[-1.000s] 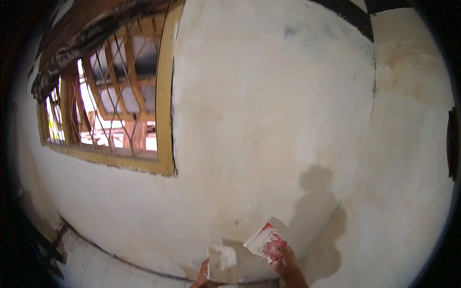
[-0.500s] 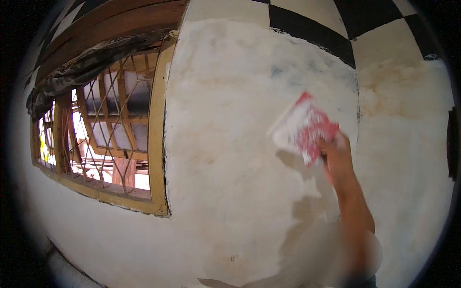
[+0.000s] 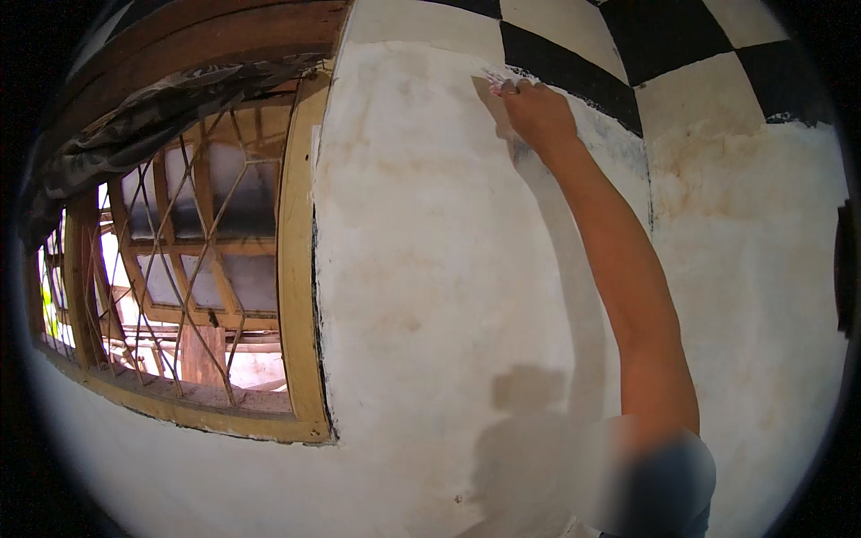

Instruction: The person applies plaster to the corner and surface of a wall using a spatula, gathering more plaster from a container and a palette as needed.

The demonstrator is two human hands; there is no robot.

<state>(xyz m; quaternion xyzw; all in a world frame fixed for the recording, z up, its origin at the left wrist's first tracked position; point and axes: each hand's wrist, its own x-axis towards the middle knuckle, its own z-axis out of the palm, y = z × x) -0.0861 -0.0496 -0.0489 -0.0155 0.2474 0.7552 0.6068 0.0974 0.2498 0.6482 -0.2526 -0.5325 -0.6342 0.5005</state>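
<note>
High on the pale, blotchy wall, my right hand is closed round a red putty spreader smeared with white paste. Only a small edge of the spreader shows past my fingers; it is at the wall surface, just left of a black painted square. My right arm is stretched up from the lower right, and its shadow falls on the wall beside it. No left hand shows.
On the left is a yellow-framed window with a metal grille and a dark cloth bunched along its top. Black and cream checks run across the upper wall. A dark object stands at the right edge.
My right hand has moved up and to the left with the spreader, from mid-wall to just under the checks. The spreader's broad face, seen before, is now mostly hidden.
</note>
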